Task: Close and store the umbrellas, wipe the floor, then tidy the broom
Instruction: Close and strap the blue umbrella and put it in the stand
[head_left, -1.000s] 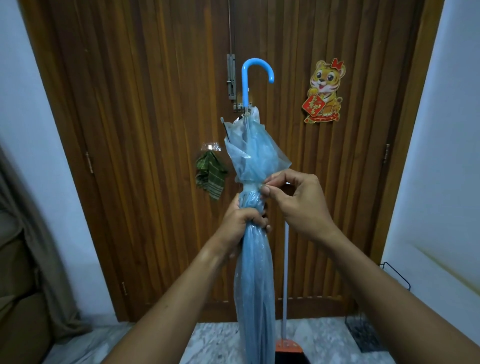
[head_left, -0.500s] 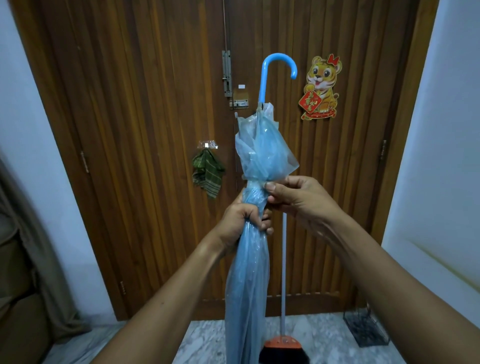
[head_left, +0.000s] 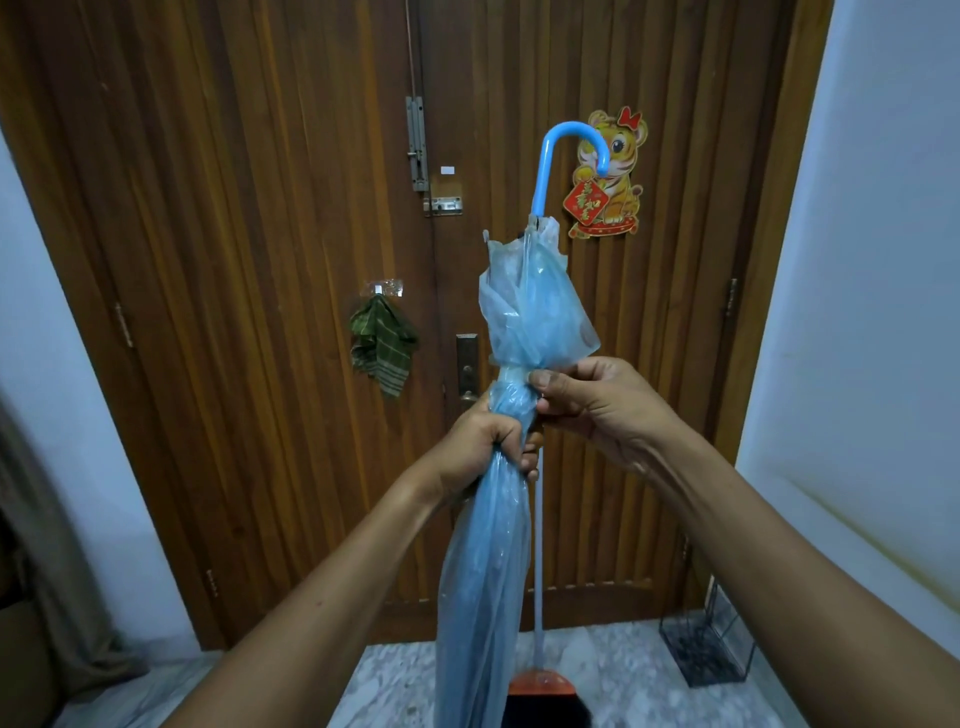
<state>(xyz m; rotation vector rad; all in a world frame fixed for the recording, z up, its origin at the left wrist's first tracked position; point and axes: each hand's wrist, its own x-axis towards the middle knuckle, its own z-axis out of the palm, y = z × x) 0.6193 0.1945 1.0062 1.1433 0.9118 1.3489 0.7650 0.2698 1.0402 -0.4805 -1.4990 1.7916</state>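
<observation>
A folded, translucent blue umbrella (head_left: 530, 306) stands upright in front of me, its curved blue handle at the top. My left hand (head_left: 485, 441) grips the bunched canopy around its middle. My right hand (head_left: 597, 402) pinches the canopy just above, at the cinched strap point. Behind the umbrella a broom (head_left: 540, 686) with an orange head and a pale handle leans against the wooden door (head_left: 260, 260).
A black wire rack (head_left: 709, 644) sits on the marble floor at the lower right by the white wall. A green cloth (head_left: 382, 345) hangs from a hook on the door. A curtain and a brown piece of furniture are at the far left.
The umbrella and both hands have shifted to the right in view and the handle now tilts right, overlapping the tiger sticker. Both hands keep their hold.
</observation>
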